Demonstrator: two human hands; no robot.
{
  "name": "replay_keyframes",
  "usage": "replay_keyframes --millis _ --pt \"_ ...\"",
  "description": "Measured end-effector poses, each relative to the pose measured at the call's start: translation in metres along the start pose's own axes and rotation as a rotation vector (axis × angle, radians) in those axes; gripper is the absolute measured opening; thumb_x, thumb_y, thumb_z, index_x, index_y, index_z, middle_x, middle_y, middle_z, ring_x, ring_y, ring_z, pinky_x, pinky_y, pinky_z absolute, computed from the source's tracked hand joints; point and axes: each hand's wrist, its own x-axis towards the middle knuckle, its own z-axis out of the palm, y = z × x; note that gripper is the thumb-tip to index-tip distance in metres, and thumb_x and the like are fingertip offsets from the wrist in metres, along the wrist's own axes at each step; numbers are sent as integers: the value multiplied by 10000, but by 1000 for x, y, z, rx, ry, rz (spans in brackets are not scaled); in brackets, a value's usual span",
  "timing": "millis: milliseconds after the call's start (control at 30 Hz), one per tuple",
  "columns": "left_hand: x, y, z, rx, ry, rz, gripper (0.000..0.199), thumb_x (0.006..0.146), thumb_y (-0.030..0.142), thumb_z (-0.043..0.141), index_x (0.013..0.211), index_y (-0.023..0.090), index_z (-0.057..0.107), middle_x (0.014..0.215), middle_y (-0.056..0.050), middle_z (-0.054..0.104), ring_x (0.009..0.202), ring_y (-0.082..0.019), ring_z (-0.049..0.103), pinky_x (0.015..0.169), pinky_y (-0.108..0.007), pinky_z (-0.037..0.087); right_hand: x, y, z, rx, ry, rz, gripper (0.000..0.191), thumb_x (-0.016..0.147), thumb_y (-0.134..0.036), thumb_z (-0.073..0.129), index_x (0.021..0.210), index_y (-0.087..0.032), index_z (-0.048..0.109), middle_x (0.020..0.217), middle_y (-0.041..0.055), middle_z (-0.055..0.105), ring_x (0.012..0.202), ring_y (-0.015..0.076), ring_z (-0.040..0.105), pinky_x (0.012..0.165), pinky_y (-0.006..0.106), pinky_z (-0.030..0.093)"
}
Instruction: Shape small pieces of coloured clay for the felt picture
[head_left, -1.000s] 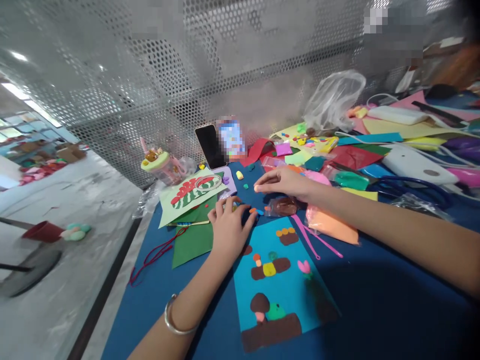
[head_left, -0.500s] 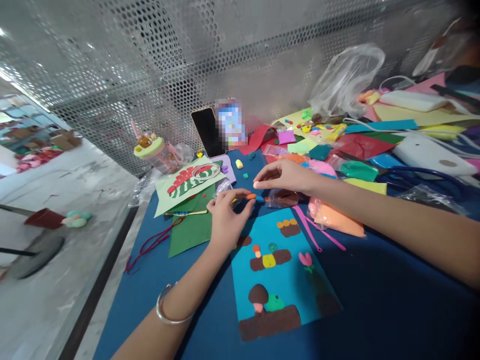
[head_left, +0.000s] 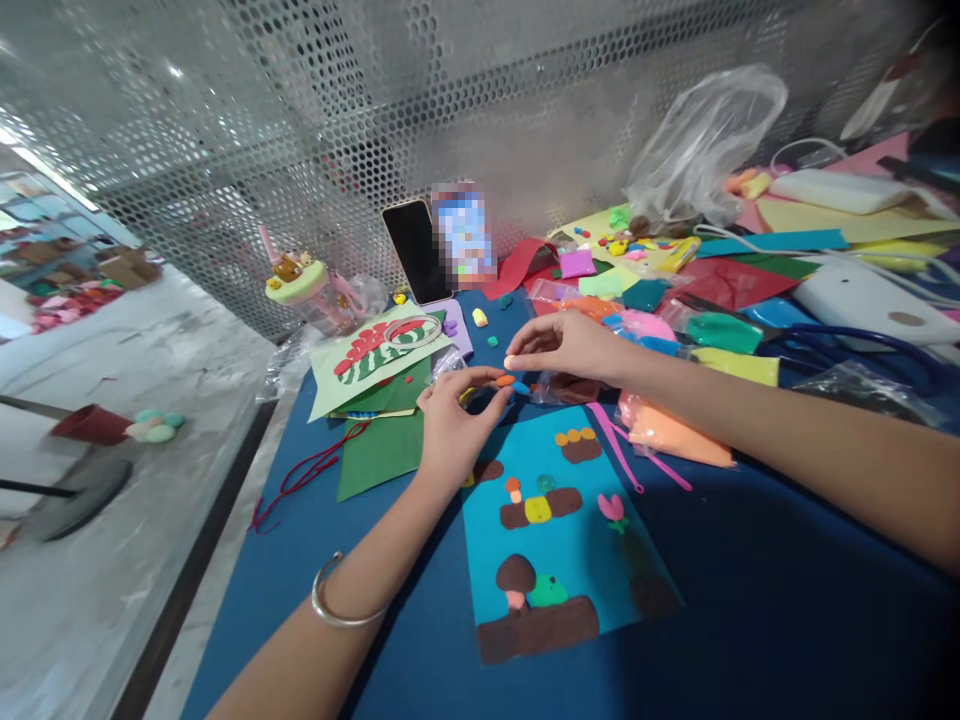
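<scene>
My left hand [head_left: 459,420] is closed in a pinch around a small orange piece of clay [head_left: 505,381]. A blue bit [head_left: 520,387] shows right beside that piece; whether the two are joined I cannot tell. Just above, my right hand [head_left: 559,345] pinches a small pale peach lump of clay [head_left: 510,362] at its fingertips. Below both hands lies a blue sheet [head_left: 555,545] bearing flat clay shapes: brown blocks, a brown-capped mushroom [head_left: 516,577], a green mound [head_left: 549,592] and a pink tulip [head_left: 611,508].
Pink sticks [head_left: 619,455] and a bag of orange clay [head_left: 679,435] lie right of the sheet. Green paper [head_left: 382,457] and a watermelon picture [head_left: 360,375] are at left. A lidded cup [head_left: 304,295] and a dark phone [head_left: 418,252] stand behind, before a perforated metal panel [head_left: 540,120].
The view has shifted slightly. My left thumb and fingers have moved a little around the orange piece, while my right hand keeps its pinch just above.
</scene>
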Motion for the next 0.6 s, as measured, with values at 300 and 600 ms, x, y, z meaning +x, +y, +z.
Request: replay_keyframes --millis 300,600 --pt "0 3 -1 1 -2 -17 129 755 227 700 884 227 694 886 -46 726 900 -218 664 832 -375 509 1 5 1 -1 -39 -41 241 683 -405 750 802 -208 678 794 23 715 763 162 668 693 280 532" --pt "0 0 0 -25 0 -32 147 750 215 702 894 220 675 905 -49 726 906 -217 671 838 -367 504 0 0 1 -47 -62 -18 242 722 -409 709 842 -200 706 844 34 731 810 181 675 712 290 525"
